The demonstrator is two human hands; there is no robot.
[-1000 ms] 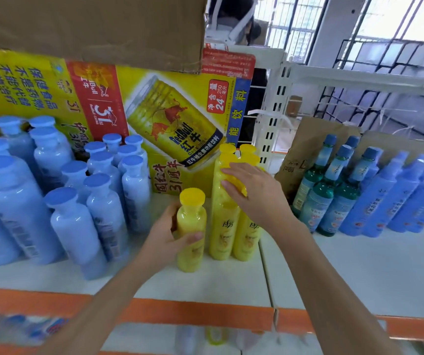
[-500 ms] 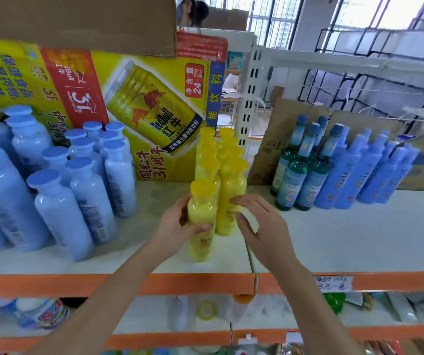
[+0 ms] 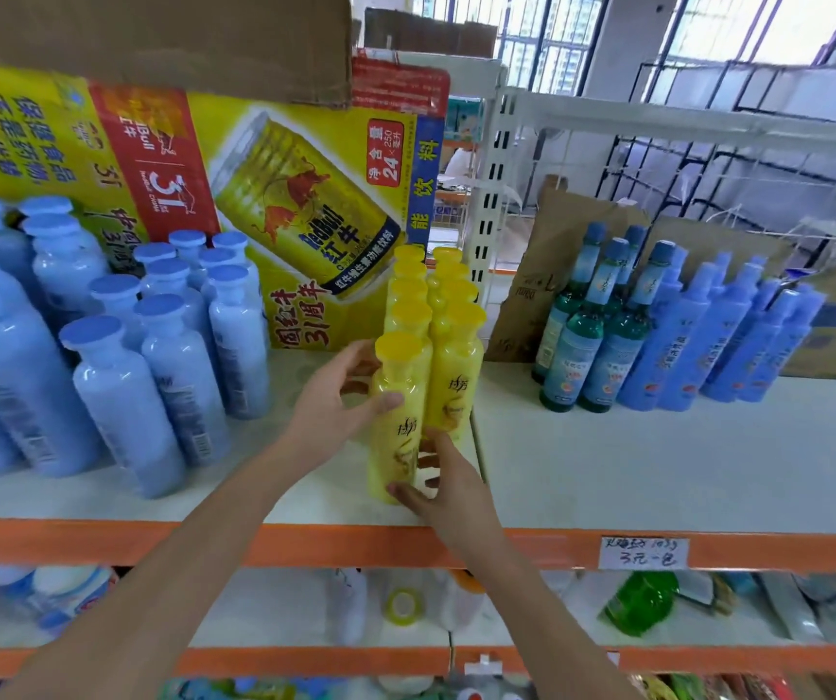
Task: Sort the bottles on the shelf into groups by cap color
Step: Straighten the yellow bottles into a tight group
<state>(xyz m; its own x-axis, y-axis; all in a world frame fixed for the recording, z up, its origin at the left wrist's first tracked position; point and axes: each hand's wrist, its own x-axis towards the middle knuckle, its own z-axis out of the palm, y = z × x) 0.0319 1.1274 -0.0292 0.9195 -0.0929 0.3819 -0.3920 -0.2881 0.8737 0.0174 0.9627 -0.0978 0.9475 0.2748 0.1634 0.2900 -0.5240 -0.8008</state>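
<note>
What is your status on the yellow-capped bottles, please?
Left hand grips front yellow bottle below its cap. Right hand holds its base. Yellow rows close behind; blue-capped bottles stand apart, left.

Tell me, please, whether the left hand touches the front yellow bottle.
Touching. The head view shows the left hand with its thumb across the front yellow bottle.

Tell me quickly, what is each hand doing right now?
Left hand: grips the front yellow bottle just below its cap.
Right hand: pinches the same bottle near its base.
</note>
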